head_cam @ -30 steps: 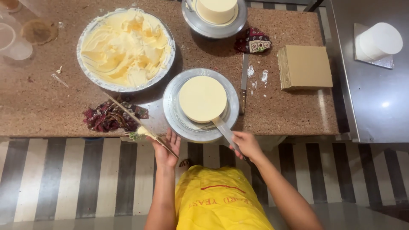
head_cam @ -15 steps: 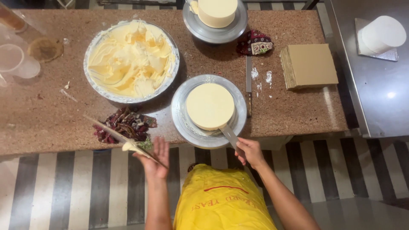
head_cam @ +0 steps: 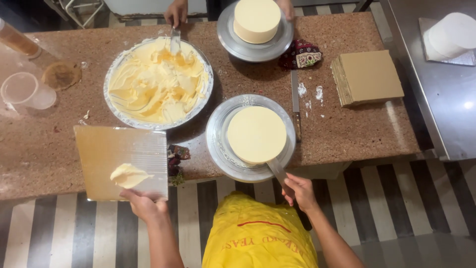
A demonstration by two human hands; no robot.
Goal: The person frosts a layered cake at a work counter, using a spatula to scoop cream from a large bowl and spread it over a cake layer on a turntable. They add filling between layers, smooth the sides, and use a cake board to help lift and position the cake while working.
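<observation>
Cake (head_cam: 256, 134) sits on a turntable (head_cam: 218, 144) just beyond the right hand (head_cam: 299, 192), which grips a spatula (head_cam: 278, 171) against its side. Left hand (head_cam: 144, 203) clasps a flat scraper (head_cam: 121, 161) bearing cream (head_cam: 129, 175).

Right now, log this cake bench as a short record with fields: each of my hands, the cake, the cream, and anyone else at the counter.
left hand: holds flat square cardboard board carrying a dab of cream
right hand: grips metal palette knife, blade against the cake's near side
cake: round pale-yellow frosted cake on silver turntable
cream: wide metal bowl of yellow buttercream
other person: hand at the far edge, second frosted cake
</observation>
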